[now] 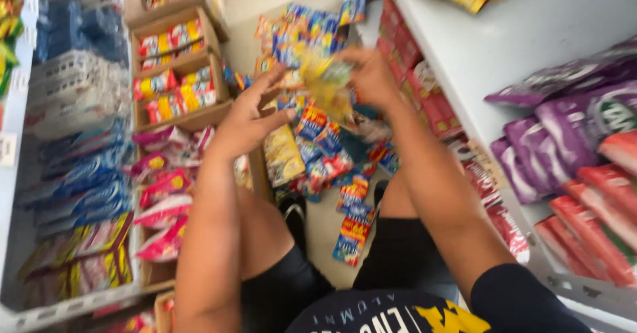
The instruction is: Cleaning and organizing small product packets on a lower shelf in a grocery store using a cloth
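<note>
The right hand (373, 75) pinches a blurred yellow-green packet (326, 81) at its right edge; the packet hangs at nine o'clock from that hand, long axis running roughly twelve to six. The left hand (247, 115) is open, fingers spread, holding nothing, the packet just beside it at two o'clock. The right hand is the nearer, already touching. One packet is held, with two hands about it. Below lies a pile (325, 154) of loose packets, too many and too blurred to count.

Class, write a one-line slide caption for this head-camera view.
Crouched in a shop aisle, right hand holds a blurred yellow-green packet, left hand open beside it.
</note>
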